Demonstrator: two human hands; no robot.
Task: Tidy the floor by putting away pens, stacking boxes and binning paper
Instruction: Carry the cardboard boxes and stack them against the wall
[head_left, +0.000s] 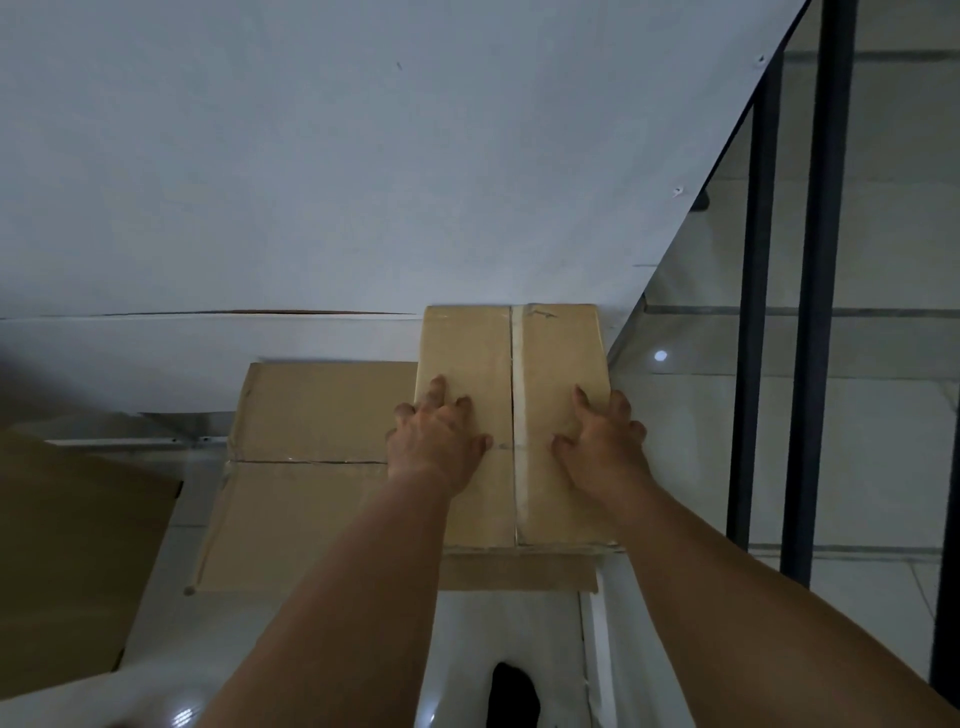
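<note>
Far-left cardboard: at the left edge I see a large flat brown cardboard piece (67, 561) lying on the pale glossy tiled floor (519, 634), cut off by the frame, apart from the stack.

Lower box: I see a wide, flat brown cardboard box (311, 467) on the floor against the white sloping wall panel (363, 156). A taped seam runs across its top from left to right.

Upper box: a smaller, narrower brown cardboard box (488, 353) sits on top of the wide box, at its right end, with its far edge touching the wall panel. A strip of pale tape (519, 415) runs down its middle from far to near.

Left hand: my left hand (436, 441) lies palm down on the left half of the smaller box. Its fingers are spread apart and flat on the cardboard, gripping nothing; the outer fingers reach the box's left edge.

Right hand: my right hand (605, 441) lies on the right half, just right of the tape. Its thumb points toward the tape, its fingers are spread, and the outer ones curl over the box's right edge. I see it pressing on the box, not closed around it.

Foot: a dark shape (514, 696) shows on the floor at the bottom, between my forearms; I cannot tell what it is.

Right side: dark metal railing posts (826, 260) stand upright beyond the boxes, with more tiled floor behind them.
</note>
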